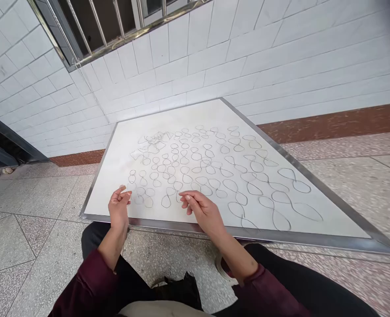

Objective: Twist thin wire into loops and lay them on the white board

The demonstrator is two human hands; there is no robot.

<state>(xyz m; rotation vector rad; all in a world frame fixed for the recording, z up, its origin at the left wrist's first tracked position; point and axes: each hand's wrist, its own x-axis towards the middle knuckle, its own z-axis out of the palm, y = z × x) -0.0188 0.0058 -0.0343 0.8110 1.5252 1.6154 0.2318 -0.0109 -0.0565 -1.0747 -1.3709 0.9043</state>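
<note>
Many thin dark wire loops, most shaped like a figure eight, lie spread over a white tabletop (102, 193). My left hand (119, 207) is raised at the near left edge, its thumb and fingers bent with a gap between them; I see nothing held there. Just right of it lies a faint figure-eight loop (144, 197). My right hand (203, 211) is over the near middle of the table, thumb and forefinger pinched together. Beside those fingertips is a small wire loop (178, 186); whatever is in the pinch is too thin to make out.
Towards the back left, a tangled heap of bent wires (157, 138) lies on the tabletop. A grey metal rim (168, 224) frames the table. Behind stands a white tiled wall (188, 66) with a barred window (105, 22). My legs are under the near edge.
</note>
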